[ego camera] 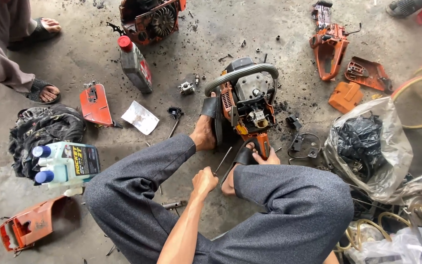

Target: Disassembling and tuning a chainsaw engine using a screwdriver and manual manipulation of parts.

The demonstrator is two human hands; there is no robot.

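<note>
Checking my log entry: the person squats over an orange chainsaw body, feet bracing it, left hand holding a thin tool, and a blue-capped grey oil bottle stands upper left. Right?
One slip: the grey oil bottle has a red cap, not blue, as the head view shows. The rest stands: feet brace the chainsaw body and the left hand holds a thin tool.

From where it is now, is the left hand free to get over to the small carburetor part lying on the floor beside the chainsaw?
Probably yes. The left hand grips a thin tool, but the floor up to the carburetor part looks open; only the person's own left foot sits beside that path.

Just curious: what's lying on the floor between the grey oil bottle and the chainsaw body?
In the head view, a small metal carburettor-like part lies between bottle and chainsaw.
</note>
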